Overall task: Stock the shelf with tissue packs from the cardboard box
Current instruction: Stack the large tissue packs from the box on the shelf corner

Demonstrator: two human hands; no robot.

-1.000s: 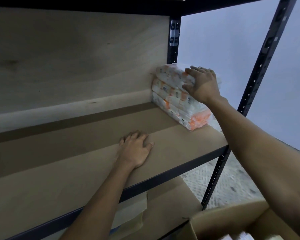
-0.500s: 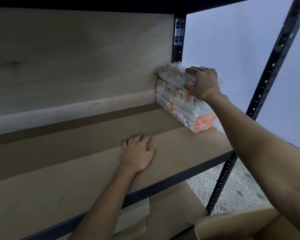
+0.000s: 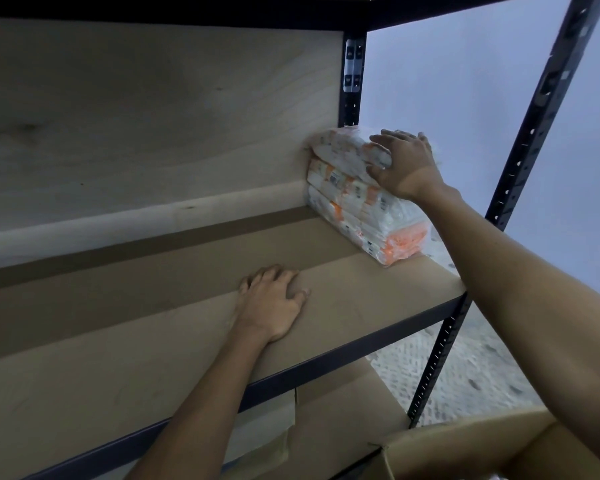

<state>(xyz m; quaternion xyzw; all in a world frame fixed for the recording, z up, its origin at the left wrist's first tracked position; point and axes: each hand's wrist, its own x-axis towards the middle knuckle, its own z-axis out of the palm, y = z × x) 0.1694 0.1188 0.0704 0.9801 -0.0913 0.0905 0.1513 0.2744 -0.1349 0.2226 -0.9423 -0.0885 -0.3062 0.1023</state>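
1. The right hand [image 3: 404, 164] is lying on top of a stack of tissue packs [image 3: 361, 199] at the far right end of the shelf [image 3: 343, 306], fingers spread and curling over the top pack; the thumb is pressing against the pack's near side.
2. The stack is sitting in the back right corner, touching the wooden back panel [image 3: 153, 116] and standing just beside the rear metal post [image 3: 352, 81].
3. The left hand [image 3: 271, 303] is resting palm-down on the shelf board, well apart from the packs, fingers lightly spread and gripping nothing; it seems to be bracing the body.
4. Judging by this, the placing step is in hand: the top pack is being settled and squared on the pile.
5. The cardboard box [image 3: 465, 452] is showing at the lower right, below the shelf; its contents are barely visible.
6. The next move is probably calling for letting go of the pack, reaching down into the box for more, and setting them beside the stack, where most of the shelf is lying bare.
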